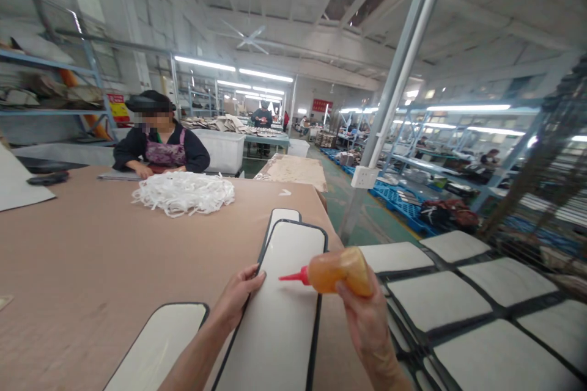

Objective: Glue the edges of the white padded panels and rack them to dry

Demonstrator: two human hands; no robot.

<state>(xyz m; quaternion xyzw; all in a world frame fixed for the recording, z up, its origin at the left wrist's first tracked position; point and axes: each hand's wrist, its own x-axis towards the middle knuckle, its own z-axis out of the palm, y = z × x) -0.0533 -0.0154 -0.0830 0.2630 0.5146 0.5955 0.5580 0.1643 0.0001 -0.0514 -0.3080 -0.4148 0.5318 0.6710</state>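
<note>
Nearest the camera, a long white panel with rounded corners and dark piped edging (279, 311) is laid flat on the broad brown work table (92, 256), running away from the viewer. Its left edge is pressed by the left hand (238, 296), which is laid open with fingers extended, nothing being grasped. The right hand (362, 311) is clenched around a soft amber squeeze bottle with a red pointed nozzle (337, 270); the bottle is held roughly level just above the panel's right half, with the nozzle directed leftward over the white surface and apart from it. A second white dark-edged panel (158, 345) is seen on the table just to the left of the first, near the left forearm, and the end of a third panel (284, 215) shows beyond the far end of the first. To the right of the table, further white pads (435, 299) are spread on a dark slatted rack (499, 308). At the far side of the table, a loose heap of white strips (183, 192) is placed before a seated person in dark clothing with a patterned apron (158, 146), whose hands are rested on the tabletop. A slanted grey metal post (398, 79) is seen beyond the table's right edge, with blue pallets (398, 198) on the floor behind it.
</note>
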